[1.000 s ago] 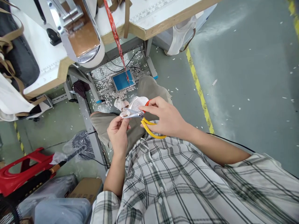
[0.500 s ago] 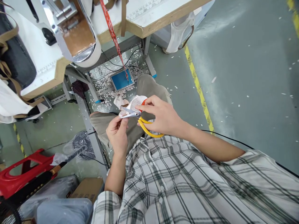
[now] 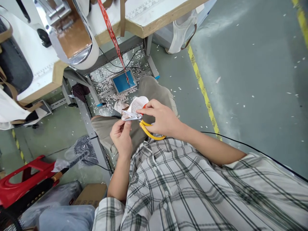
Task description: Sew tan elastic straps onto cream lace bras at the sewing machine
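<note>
Standing beside the seated person: both hands work over the lap, between the trouser legs (image 3: 154, 91) and the checked shirt (image 3: 183, 186).

Right hand (image 3: 161, 120) is closed on yellow-handled scissors (image 3: 144, 129), fingers through the loop, forefinger stretched along the top toward the pivot, probably for blade control. Blades point left. Nearly shut or just apart, can't tell which.

Left hand (image 3: 122, 136) is closed in a pinch on the lower edge of a small white piece (image 3: 137, 103). Thumb and fingertips sit right under the blades, likely to hold the floppy material taut where the steel meets it. The white piece is at the blade tips, above the left hand, its upper part curling free toward the right forefinger. Fabric or paper, can't tell; the faint print on it is unreadable.

All of it is held off the surface (image 3: 154, 11), out over the legs, so I'd guess loose bits land on the floor. White scraps (image 3: 107, 85) already lie thick around the blue pedal (image 3: 123, 82) under the frame. A red strap (image 3: 111, 33) hangs from the surface edge down toward the pedal.

Hidden or cut off:
- Part of the scissor handle is behind the right palm.
- The sewing machine head (image 3: 69, 35) is cropped at top left.
- The red stool (image 3: 22, 179) at bottom left is half out of frame.

A yellow floor line (image 3: 204, 93) runs right of the knee.
</note>
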`<control>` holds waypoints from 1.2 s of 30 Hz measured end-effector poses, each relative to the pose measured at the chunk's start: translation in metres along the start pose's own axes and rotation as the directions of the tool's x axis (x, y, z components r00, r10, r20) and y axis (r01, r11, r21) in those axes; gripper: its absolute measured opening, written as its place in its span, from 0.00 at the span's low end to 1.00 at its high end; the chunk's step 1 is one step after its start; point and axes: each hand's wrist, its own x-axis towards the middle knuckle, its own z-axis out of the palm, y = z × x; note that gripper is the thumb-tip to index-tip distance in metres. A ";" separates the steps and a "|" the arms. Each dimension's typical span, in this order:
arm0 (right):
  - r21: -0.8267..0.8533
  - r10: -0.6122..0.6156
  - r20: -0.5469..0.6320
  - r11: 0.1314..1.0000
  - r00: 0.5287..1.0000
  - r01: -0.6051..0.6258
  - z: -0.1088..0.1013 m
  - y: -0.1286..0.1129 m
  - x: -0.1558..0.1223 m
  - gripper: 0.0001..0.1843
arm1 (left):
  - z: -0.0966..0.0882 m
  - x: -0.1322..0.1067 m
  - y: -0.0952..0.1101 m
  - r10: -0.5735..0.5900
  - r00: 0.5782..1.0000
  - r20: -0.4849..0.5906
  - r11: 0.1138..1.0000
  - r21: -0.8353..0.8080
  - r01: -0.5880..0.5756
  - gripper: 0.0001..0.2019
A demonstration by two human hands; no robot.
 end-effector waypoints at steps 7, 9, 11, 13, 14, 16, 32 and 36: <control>0.061 0.135 -0.174 0.990 0.976 -0.126 -0.013 0.015 0.006 0.26 | 0.003 0.001 0.011 -0.191 0.981 0.039 0.975 -0.110 0.195 0.09; 0.048 0.138 -0.187 0.990 0.973 -0.131 -0.021 0.019 0.006 0.28 | 0.003 0.002 0.013 -0.232 0.971 0.052 0.962 -0.137 0.237 0.10; 0.009 0.104 -0.164 0.995 0.981 -0.104 -0.026 0.018 0.005 0.28 | 0.002 0.003 0.014 -0.254 0.965 0.065 0.952 -0.158 0.261 0.10; -0.042 0.063 -0.133 0.997 0.989 -0.070 -0.027 0.014 0.001 0.27 | 0.002 0.004 0.015 -0.266 0.962 0.070 0.949 -0.160 0.273 0.11; -0.070 0.044 -0.118 0.996 0.992 -0.053 -0.026 0.011 -0.001 0.26 | 0.001 0.004 0.015 -0.266 0.962 0.067 0.949 -0.154 0.273 0.11; -0.117 0.011 -0.088 0.993 0.996 -0.021 -0.023 0.005 -0.005 0.26 | 0.001 0.005 0.015 -0.258 0.964 0.058 0.955 -0.136 0.263 0.11; -0.168 -0.077 -0.011 0.983 0.997 0.074 -0.009 -0.008 0.001 0.26 | -0.003 0.000 0.005 -0.093 0.995 0.041 0.996 -0.002 0.093 0.06; -0.128 -0.071 0.006 0.989 0.997 0.071 -0.006 -0.006 0.001 0.26 | -0.004 -0.001 0.003 -0.094 0.995 0.015 0.995 -0.021 0.094 0.07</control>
